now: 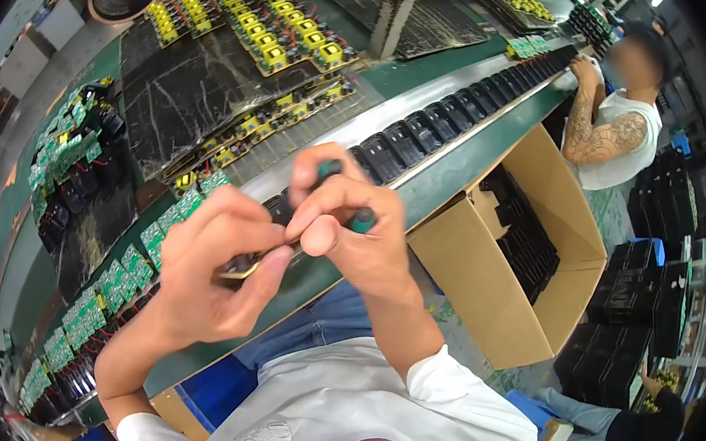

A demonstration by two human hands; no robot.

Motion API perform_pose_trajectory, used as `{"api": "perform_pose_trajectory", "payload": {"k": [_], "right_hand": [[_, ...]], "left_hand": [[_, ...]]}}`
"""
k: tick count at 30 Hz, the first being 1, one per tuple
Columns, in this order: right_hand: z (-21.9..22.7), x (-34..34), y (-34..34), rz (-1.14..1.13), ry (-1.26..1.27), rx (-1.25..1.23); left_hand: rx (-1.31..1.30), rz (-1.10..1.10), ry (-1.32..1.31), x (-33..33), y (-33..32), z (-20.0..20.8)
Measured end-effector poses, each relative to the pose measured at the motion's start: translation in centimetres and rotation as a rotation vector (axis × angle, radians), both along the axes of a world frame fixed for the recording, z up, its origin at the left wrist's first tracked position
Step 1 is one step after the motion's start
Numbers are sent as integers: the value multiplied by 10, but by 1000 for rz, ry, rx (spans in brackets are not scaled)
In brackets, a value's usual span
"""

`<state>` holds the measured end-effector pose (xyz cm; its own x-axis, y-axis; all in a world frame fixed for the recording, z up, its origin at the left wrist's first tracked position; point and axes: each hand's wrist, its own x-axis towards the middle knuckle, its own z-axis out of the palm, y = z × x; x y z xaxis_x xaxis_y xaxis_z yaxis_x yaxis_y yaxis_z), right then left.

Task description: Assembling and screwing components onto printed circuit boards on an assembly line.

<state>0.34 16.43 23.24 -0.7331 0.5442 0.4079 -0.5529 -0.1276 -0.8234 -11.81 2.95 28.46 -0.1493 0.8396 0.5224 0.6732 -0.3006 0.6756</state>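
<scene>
- Green bench point(441, 192) runs across a busy workshop, lined with black cases point(426, 134) and green boards point(119, 285).
- Yellow-topped boards point(260, 39) sit on black sheets point(188, 81) beyond.
- Left hand point(200, 265) pinches a small part point(237, 275) above the bench edge; from where I stand, fingers and blur mostly hide it.
- Right hand point(369, 252) curls around green handles point(362, 220), its fingertips meeting the left's.
- Beside the bench, a carton point(482, 297) holds black pieces point(529, 246).
- Farther along, a co-worker point(625, 132) stands at the bench.
</scene>
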Motion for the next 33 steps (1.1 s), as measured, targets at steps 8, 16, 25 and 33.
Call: {"api": "perform_pose_trajectory", "payload": {"k": [8, 16, 25, 33], "right_hand": [[3, -2, -15, 356, -12, -487], [-22, -26, -6, -87, 95, -238], [-61, -26, -15, -47, 335, -261], [-59, -22, -27, -140, 277, -67]], "left_hand": [[249, 213, 142, 11, 3, -7], [-218, 259, -2, -13, -20, -37], [-143, 315, 790, -29, -18, -87], [-225, 300, 771, -33, -19, -91]]}}
